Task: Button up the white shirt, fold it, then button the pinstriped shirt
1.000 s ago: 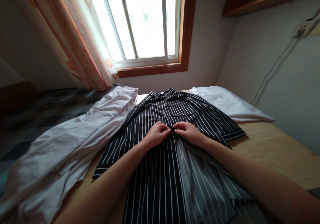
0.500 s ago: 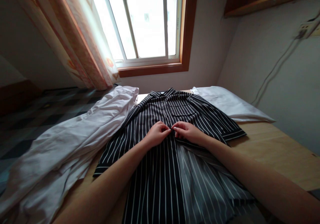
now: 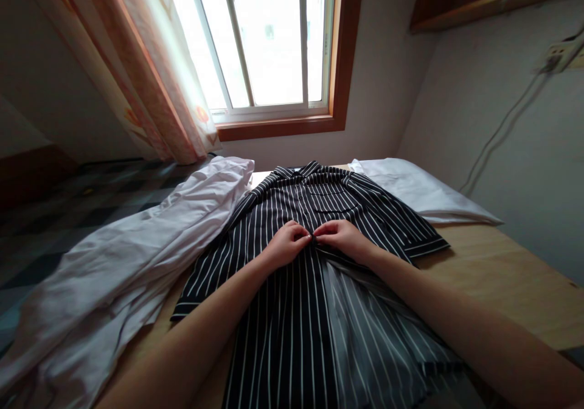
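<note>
A black shirt with white stripes (image 3: pixel 283 311) lies spread face up, its collar toward the window. The upper front is closed, while the lower front panel on the right is folded outward, showing its greyer inner side. My left hand (image 3: pixel 288 242) pinches the shirt's front edge near the middle. Right beside it, my right hand (image 3: pixel 343 238) pinches the same spot from the other side, fingertips almost touching. Any button between the fingers is too small and hidden to make out.
White crumpled clothing (image 3: pixel 150 238) lies along the left of the wooden table (image 3: pixel 506 275). A folded white cloth (image 3: pixel 410 184) rests at the back right. Behind stand a window (image 3: pixel 269 44) and a curtain (image 3: pixel 159 80). A cable (image 3: pixel 506 111) hangs on the right wall.
Both hands stay at the same place on the shirt front. The fingers of my right hand have shifted slightly and closed in more at the edge.
</note>
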Demonstrator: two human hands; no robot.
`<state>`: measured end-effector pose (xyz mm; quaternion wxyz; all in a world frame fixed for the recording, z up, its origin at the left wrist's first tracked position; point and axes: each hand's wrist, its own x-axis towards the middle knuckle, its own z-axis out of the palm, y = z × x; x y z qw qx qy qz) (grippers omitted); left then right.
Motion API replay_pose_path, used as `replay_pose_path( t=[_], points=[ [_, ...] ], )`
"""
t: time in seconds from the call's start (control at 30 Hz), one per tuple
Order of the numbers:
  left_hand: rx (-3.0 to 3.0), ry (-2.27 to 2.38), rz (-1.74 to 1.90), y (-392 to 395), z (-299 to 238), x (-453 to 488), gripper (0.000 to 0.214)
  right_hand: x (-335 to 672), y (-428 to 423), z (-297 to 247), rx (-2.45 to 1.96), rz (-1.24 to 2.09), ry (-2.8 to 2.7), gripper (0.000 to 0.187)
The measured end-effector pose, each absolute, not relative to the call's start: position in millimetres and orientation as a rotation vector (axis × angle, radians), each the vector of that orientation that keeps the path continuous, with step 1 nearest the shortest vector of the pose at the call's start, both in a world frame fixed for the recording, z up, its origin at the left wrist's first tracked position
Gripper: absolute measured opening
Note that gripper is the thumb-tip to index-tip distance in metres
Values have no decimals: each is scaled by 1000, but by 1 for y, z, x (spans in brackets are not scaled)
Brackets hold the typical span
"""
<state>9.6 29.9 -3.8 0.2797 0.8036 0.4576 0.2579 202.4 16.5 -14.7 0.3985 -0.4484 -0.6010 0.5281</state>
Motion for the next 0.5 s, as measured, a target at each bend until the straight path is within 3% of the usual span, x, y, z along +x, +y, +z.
replay_pose_path(
  t=[0.5],
  points=[
    [2136, 1220, 698, 32, -6, 8, 19, 200, 18, -21, -1137, 1204, -1585, 22]
  ],
)
